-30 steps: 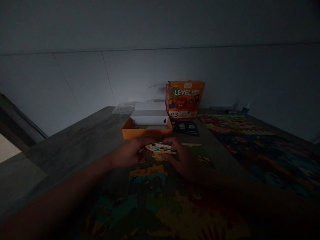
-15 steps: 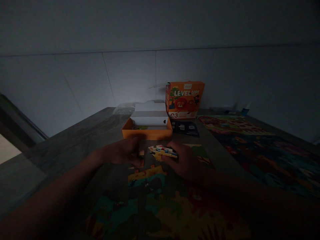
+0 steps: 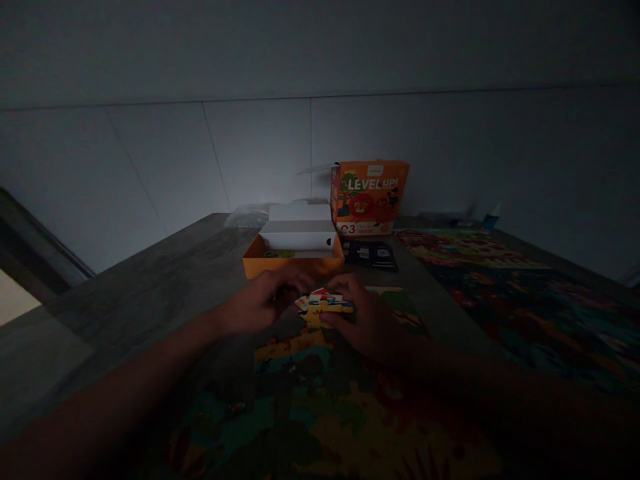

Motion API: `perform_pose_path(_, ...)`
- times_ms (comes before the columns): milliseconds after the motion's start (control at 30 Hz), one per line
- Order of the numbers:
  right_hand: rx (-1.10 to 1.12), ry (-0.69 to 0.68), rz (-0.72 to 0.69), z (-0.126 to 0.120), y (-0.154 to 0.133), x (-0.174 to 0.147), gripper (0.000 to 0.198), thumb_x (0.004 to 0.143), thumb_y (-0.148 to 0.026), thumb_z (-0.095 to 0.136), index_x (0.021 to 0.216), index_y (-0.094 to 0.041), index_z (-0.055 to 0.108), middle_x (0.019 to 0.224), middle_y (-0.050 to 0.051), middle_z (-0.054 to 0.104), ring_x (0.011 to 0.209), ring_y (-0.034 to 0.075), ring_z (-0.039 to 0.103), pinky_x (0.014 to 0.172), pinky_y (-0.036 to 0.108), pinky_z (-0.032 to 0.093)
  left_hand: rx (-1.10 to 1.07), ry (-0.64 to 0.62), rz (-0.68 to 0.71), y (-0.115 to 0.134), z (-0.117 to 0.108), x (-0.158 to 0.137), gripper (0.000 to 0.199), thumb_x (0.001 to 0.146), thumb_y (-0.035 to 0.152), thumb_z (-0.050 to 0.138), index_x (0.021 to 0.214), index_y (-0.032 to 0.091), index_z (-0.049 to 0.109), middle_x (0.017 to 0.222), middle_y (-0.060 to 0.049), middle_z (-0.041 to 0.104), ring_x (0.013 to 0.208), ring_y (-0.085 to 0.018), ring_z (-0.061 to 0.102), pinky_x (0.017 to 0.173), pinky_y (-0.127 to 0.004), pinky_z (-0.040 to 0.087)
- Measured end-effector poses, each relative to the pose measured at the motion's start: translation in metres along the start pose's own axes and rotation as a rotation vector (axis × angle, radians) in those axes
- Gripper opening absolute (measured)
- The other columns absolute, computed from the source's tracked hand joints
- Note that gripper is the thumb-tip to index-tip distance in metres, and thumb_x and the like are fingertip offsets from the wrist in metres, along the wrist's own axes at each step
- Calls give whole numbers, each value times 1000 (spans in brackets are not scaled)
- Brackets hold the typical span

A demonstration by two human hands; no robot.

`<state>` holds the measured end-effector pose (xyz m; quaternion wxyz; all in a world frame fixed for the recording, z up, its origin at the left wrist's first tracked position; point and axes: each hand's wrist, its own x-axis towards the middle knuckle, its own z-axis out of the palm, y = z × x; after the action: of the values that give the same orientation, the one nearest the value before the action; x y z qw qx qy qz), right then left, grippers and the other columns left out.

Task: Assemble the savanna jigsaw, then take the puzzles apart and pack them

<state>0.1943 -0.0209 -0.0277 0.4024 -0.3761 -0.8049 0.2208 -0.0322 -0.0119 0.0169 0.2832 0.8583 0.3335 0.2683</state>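
Two bare hands meet over a stack of jigsaw pieces (image 3: pixel 324 309) in the dim room.
From here, the right hand (image 3: pixel 367 319) has its thumb and fingers closed around the stack, just in front of the open orange box (image 3: pixel 295 268); the left hand (image 3: pixel 260 301) is close beside it, fingers loosely curled, and I can't tell whether they pinch a piece. Nearer the person lies a partly assembled animal jigsaw (image 3: pixel 345 417), while the "LEVEL UP!" box (image 3: pixel 373 200) stands upright behind, near the wall (image 3: pixel 265 150).
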Motion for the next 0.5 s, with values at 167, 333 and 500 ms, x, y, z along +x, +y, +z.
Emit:
perform_pose_path(167,-125,75,83,0,3,3,37,81,-20,62,117,-20,56,106,11,70,94,27,66,82,41,49,262,-285,-184,8,-9,-7,46,74,51,72,104,19,58,94,-5,64,78,-19,60,64,-27,47)
perform_pose_path(333,-186,130,142,0,7,6,33,80,-20,60,113,-19,57,100,11,71,90,29,66,80,42,49,387,-374,-191,21,0,-12,60,55,49,85,100,18,59,97,-5,62,80,-22,59,63,-27,45)
perform_pose_path(500,-66,255,36,-4,6,2,32,81,-23,58,112,-20,53,104,10,68,94,27,65,82,40,49,362,-386,-165,19,4,-13,43,66,43,79,96,17,62,93,-3,60,77,-19,58,61,-25,45)
